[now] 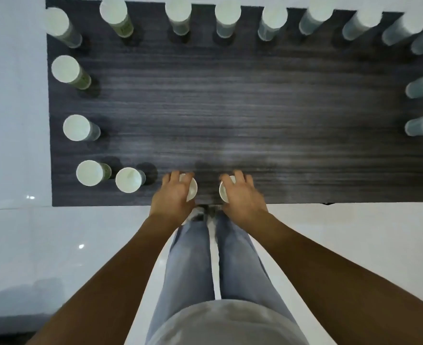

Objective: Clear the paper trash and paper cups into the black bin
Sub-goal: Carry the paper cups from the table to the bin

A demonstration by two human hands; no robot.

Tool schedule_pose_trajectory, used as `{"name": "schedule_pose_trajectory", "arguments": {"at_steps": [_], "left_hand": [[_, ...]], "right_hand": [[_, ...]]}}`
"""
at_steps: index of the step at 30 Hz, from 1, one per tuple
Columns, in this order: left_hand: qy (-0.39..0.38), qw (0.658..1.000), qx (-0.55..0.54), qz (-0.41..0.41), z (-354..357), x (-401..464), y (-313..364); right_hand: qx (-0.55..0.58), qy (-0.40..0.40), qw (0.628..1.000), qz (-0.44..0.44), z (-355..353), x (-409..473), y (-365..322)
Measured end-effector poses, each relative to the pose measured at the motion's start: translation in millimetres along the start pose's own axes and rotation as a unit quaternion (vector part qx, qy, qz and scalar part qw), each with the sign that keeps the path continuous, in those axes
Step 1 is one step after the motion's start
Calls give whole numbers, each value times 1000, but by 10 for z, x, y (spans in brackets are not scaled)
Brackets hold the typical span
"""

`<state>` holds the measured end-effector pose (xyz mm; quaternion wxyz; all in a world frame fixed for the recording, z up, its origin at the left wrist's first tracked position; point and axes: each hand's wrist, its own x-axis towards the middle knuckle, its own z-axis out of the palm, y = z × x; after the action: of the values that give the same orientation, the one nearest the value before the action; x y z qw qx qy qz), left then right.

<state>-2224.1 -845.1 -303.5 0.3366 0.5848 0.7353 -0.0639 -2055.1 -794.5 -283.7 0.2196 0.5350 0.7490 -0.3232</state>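
Hands are closing over two paper cups at the near edge of a dark table (230,108): the left hand (173,195) is curling its fingers over the left cup (191,189), the right hand (242,197) is gripping the right cup (223,191) just beside it. More cups (128,180) are standing left of the grip and ringing the table's other edges.

left hand (174,195) hides most of one cup (191,191) | right-edge cups (422,87) cropped, blurred
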Motion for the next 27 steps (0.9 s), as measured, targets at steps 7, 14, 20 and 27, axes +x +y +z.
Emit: {"name": "schedule_pose_trajectory", "arguments": {"at_steps": [7,14,20,27], "left_hand": [[-51,991,57,113,-569,-282,564],[-89,960,130,232,-806,-745,1320],[-117,908,205,346,-640,-1334,2219],[-138,831,276,463,-7,-2189,3599]], "right_hand": [[79,66,988,115,-449,-868,291],[162,154,947,229,-433,-2067,594],[255,230,878,334,-132,-3131,1040],[342,287,783,433,482,-4421,1844]]}}
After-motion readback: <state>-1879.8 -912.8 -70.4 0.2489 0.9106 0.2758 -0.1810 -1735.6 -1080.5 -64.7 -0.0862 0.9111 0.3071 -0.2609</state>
